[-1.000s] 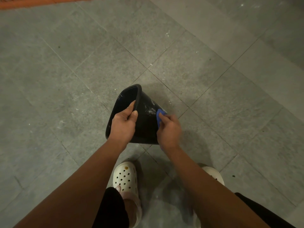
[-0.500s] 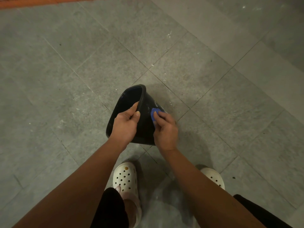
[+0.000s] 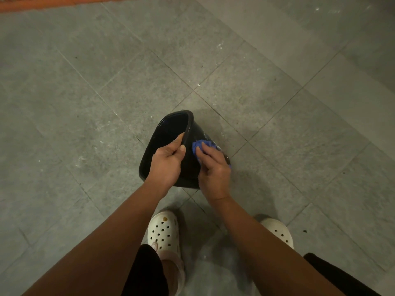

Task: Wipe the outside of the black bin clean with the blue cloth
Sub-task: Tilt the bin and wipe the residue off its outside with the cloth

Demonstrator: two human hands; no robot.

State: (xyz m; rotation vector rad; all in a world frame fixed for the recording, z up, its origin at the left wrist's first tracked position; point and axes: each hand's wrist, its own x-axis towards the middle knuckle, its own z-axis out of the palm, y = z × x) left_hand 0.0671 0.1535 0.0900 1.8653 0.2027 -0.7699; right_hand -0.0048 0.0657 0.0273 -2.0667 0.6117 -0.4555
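Floor: grey stone-look tiles (image 3: 85, 103), square, laid diagonal to view. Thin dark grout lines (image 3: 215, 113) between tiles. Surface mottled, matt. White specks and scuffs (image 3: 220, 45) scattered, densest toward upper centre. Small dark speck (image 3: 305, 231) on tile at lower right. Orange-red strip (image 3: 53, 3) along top left edge. Band of smoother, longer grey slabs (image 3: 299, 39) across upper right. Light dim, warm; pale sheen (image 3: 213, 274) on tile at bottom centre. No walls, furniture or windows in frame.

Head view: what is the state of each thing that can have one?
bin: tilted, mouth open, pale marks on its side.
cloth: bunched, pressed on the bin's outer side.
left hand: grips the bin's rim.
right hand: holds the cloth.
clogs: worn on both feet.
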